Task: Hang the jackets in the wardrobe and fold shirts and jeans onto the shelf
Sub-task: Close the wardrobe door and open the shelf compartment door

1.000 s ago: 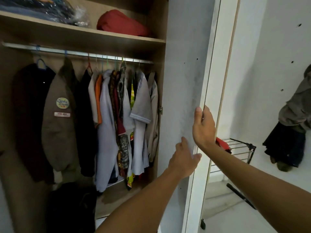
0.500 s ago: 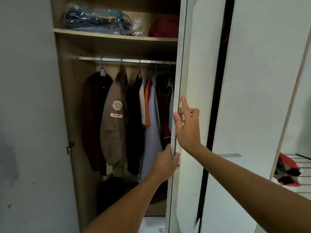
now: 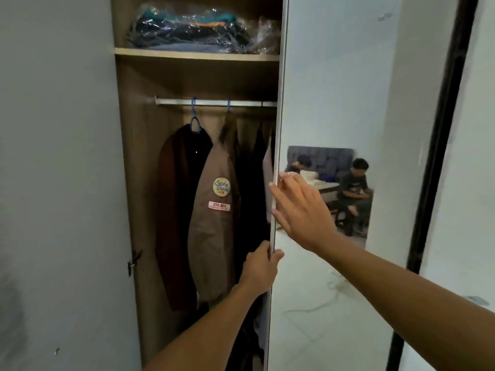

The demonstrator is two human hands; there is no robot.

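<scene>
Brown jacket (image 3: 211, 231) carries a round yellow patch reading "Lucky Brand" as far as legible, and below it a red-white strip starting "250-", rest too blurred. It hangs on the rail (image 3: 214, 102) between a dark maroon jacket (image 3: 175, 210) on a blue hanger (image 3: 195, 121) and a black garment (image 3: 253, 183) partly hidden by the mirrored door (image 3: 334, 103). Shelf (image 3: 197, 54) above the rail holds plastic-wrapped folded clothes (image 3: 198, 30). Wardrobe opening is narrow: grey door (image 3: 59, 183) on the left, mirrored door's metal edge on the right, slim gap left. Left hand (image 3: 261, 269) grips that door edge low down, thumb on the mirror side, fingers curled behind. Right hand (image 3: 300, 207) lies higher up, fingers straight and relaxed, fingertips at the same edge, holding nothing. Jackets hang just left of both hands, brown one nearest, not touched. Mirror reflects two seated people and a bed.
</scene>
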